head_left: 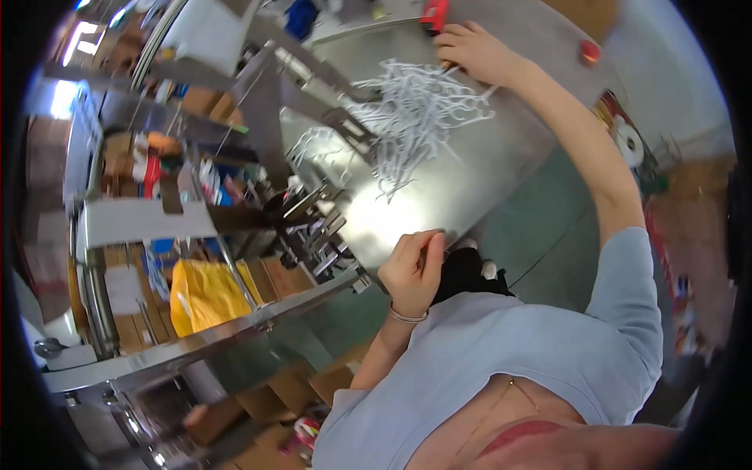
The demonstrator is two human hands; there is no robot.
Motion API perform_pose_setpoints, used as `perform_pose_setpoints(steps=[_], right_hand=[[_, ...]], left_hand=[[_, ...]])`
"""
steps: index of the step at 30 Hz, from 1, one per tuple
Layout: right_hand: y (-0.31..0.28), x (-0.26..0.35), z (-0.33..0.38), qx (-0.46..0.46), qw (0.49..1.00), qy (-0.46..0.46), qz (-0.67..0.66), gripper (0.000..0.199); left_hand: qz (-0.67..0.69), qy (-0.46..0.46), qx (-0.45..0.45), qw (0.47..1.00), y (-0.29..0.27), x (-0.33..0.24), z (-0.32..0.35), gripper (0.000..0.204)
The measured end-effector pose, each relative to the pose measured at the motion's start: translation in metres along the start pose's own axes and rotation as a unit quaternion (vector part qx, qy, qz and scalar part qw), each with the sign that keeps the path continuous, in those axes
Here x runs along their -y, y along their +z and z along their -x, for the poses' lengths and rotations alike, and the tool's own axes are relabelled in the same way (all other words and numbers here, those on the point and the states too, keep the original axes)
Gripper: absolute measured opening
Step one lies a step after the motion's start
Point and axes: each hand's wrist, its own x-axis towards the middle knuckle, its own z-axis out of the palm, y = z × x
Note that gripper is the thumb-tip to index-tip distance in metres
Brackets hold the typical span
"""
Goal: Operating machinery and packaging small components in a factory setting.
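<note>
My right arm stretches far across the metal table (462, 172). My right hand (479, 55) is bent over a small brownish thing, mostly hidden under the fingers, beside a red and black object (435, 16). Next to that hand lies a loose, tangled pile of thin white looped strips (419, 110). Close to my body, my left hand (413, 270) hovers by the table's near edge. Its fingers are curled in toward the thumb, and whatever they may hold is hidden.
A metal machine frame with arms (321, 110) rises left of the pile. Its white roll or sheet (149, 223) spans the left side. A yellow bag (207, 298) and cardboard boxes (286, 388) are beyond the frame. A small red round thing (590, 52) sits at the table's right.
</note>
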Motion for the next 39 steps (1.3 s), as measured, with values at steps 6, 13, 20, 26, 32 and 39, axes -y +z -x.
perform_pose_setpoints(steps=[6,13,20,26,32,39], right_hand=[[-0.024,-0.028,0.003,0.012,0.991,-0.022,-0.128,0.018],[-0.087,0.012,0.013,-0.002,0.97,-0.04,-0.24,0.023],[-0.096,0.013,0.025,0.055,0.9,-0.104,-0.419,0.01],[-0.099,0.026,0.001,0.026,0.917,-0.107,-0.383,0.011],[-0.102,0.04,-0.01,0.089,0.815,-0.017,-0.572,0.017],[-0.094,0.086,-0.026,-0.01,0.701,0.1,-0.706,0.024]], left_hand=[[0.178,-0.155,0.092,0.968,-0.007,0.008,-0.011,0.009],[0.474,-0.2,-0.057,0.855,0.016,-0.067,-0.082,0.028],[0.601,-0.209,-0.117,0.762,0.037,-0.066,-0.127,0.058],[0.641,-0.158,-0.184,0.728,0.026,-0.062,-0.133,0.057],[0.675,-0.138,-0.1,0.718,-0.006,-0.012,-0.133,0.06],[0.67,-0.183,-0.136,0.706,-0.009,-0.015,-0.131,0.064]])
